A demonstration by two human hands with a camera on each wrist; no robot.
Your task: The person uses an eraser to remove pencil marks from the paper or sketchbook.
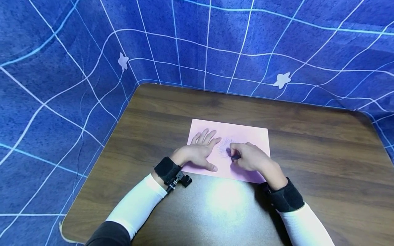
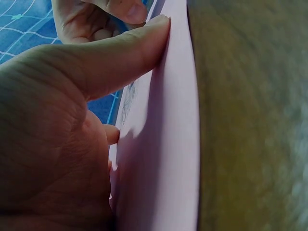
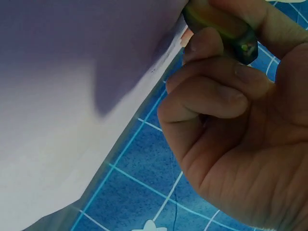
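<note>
Overhead, left hand point(image 1: 200, 150) flat on pink paper point(image 1: 246, 135); right wrist view shows right hand point(image 3: 240, 120) grip pinching crayon point(image 3: 221, 29).

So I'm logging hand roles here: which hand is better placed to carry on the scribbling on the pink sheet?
The right hand, probably: it already grips the dark crayon with its tip at the scribble. The left hand lies flat on the pink paper, holding it steady.

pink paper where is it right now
In the head view the pink paper lies flat near the middle of the wooden table, under the left hand and the right hand.
</note>
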